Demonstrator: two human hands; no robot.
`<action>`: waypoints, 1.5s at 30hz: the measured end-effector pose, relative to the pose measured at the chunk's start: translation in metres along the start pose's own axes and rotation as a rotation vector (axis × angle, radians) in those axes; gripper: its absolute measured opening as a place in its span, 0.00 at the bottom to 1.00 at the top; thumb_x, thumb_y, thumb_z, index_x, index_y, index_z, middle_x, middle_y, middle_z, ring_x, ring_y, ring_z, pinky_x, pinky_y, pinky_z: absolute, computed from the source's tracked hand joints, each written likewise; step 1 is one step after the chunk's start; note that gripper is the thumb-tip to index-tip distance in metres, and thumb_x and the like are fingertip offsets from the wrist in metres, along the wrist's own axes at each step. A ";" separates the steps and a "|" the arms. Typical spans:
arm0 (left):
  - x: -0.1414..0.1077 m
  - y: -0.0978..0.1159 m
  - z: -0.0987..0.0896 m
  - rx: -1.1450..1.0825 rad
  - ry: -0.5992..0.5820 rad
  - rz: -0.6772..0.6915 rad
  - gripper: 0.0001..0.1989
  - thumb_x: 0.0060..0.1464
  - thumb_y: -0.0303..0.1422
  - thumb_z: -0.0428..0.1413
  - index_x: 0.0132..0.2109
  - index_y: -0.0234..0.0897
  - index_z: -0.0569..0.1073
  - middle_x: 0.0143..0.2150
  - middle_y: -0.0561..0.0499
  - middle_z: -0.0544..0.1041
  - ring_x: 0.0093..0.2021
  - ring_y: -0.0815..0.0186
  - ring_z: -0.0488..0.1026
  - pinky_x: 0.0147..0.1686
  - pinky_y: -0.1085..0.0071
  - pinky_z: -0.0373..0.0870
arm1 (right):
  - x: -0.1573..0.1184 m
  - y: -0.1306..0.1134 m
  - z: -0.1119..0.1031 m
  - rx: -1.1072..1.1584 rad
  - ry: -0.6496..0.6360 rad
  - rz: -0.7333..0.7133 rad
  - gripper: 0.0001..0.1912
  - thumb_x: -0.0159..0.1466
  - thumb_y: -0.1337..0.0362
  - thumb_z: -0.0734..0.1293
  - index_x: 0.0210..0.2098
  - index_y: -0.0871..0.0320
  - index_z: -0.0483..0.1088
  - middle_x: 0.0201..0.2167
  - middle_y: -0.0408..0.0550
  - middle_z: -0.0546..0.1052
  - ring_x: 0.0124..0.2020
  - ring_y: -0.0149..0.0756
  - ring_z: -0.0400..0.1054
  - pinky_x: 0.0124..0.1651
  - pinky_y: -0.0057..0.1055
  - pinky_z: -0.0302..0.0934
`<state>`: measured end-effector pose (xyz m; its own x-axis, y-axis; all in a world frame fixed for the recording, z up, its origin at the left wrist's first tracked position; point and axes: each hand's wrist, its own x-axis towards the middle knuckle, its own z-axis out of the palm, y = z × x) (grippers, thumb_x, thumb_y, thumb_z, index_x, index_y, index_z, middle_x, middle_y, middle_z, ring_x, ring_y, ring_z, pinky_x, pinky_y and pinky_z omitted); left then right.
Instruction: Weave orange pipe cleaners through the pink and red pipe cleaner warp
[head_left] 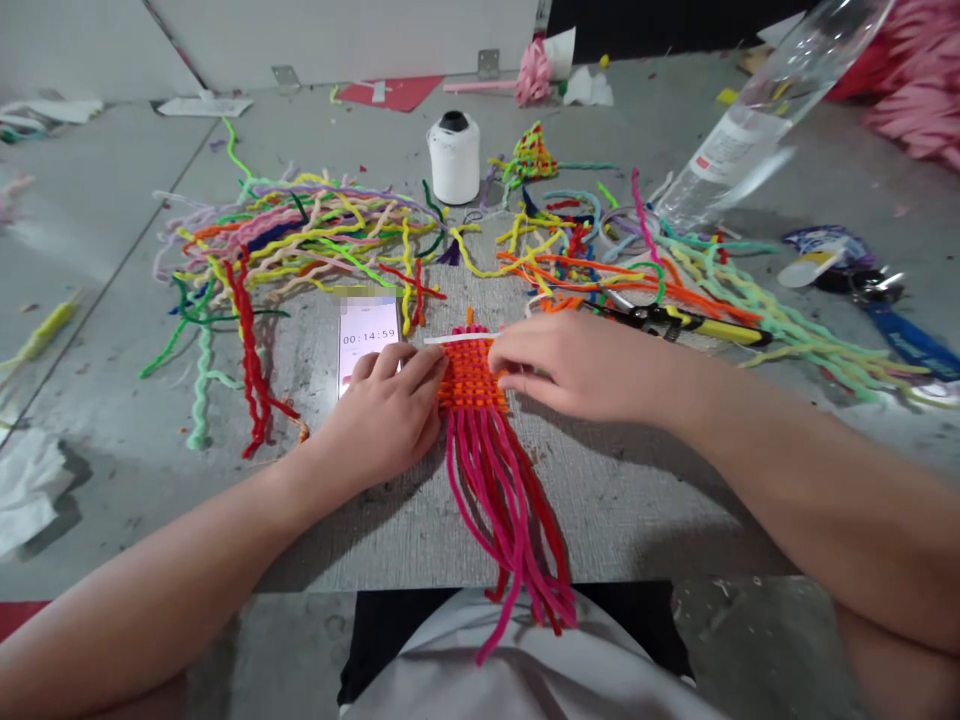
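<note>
A small woven yarn piece [474,372] in orange and magenta lies on the grey table before me. Long magenta and red yarn strands [487,480] trail from its lower end over the table edge toward my lap. Across its top runs a thin white strip [461,338]. My left hand [386,415] has its bent fingers on the left edge of the weave. At the right edge, my right hand [577,365] pinches the weave between thumb and fingers; the fingertips partly hide the grip. Just behind my left fingers lies a phone [367,335] showing a timer.
Loose yarn [300,235] is heaped at the back left, with more strands [750,290] on the right. A white thread cone [454,160] stands at the back. A yellow-black cutter [690,325] lies beyond my right forearm, near a tilted clear bottle [750,130].
</note>
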<state>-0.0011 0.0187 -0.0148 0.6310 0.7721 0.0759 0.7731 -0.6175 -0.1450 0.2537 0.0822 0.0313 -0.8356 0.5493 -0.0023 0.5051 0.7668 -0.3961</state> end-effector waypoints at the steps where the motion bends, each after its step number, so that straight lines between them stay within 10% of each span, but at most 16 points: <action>1: 0.000 0.000 0.000 0.003 0.000 0.011 0.24 0.66 0.32 0.49 0.66 0.29 0.70 0.69 0.38 0.69 0.60 0.40 0.66 0.51 0.44 0.71 | -0.005 -0.005 0.000 -0.018 -0.047 0.018 0.05 0.71 0.68 0.64 0.38 0.58 0.72 0.38 0.49 0.78 0.38 0.38 0.69 0.41 0.33 0.56; 6: -0.002 0.002 -0.006 0.022 0.018 -0.007 0.24 0.65 0.32 0.51 0.65 0.28 0.71 0.68 0.36 0.70 0.60 0.38 0.66 0.51 0.42 0.71 | -0.023 -0.020 0.014 -0.054 -0.166 0.054 0.02 0.68 0.68 0.69 0.39 0.57 0.74 0.38 0.48 0.78 0.40 0.40 0.72 0.40 0.34 0.56; 16: -0.005 0.002 -0.009 -0.211 0.088 0.237 0.13 0.63 0.31 0.57 0.53 0.36 0.77 0.54 0.42 0.77 0.53 0.50 0.72 0.48 0.54 0.74 | -0.029 0.011 0.048 0.011 0.010 -0.186 0.13 0.70 0.69 0.63 0.52 0.60 0.75 0.44 0.53 0.78 0.45 0.42 0.71 0.49 0.37 0.63; 35: 0.002 -0.013 -0.013 -0.513 0.048 0.577 0.10 0.60 0.25 0.51 0.42 0.36 0.76 0.44 0.43 0.79 0.40 0.58 0.75 0.40 0.60 0.72 | -0.031 0.014 0.060 -0.165 0.092 -0.334 0.13 0.74 0.67 0.58 0.46 0.62 0.74 0.36 0.50 0.73 0.37 0.40 0.61 0.43 0.36 0.52; 45: 0.002 -0.013 -0.003 -0.459 0.186 0.502 0.10 0.70 0.28 0.51 0.47 0.34 0.78 0.42 0.45 0.83 0.40 0.62 0.81 0.39 0.65 0.78 | -0.032 0.012 0.059 -0.186 0.142 -0.376 0.13 0.74 0.68 0.58 0.43 0.60 0.75 0.33 0.48 0.71 0.34 0.38 0.59 0.40 0.35 0.48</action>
<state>-0.0100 0.0275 -0.0102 0.8876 0.3638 0.2824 0.3088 -0.9251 0.2211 0.2736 0.0540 -0.0277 -0.9374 0.2504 0.2419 0.2123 0.9618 -0.1729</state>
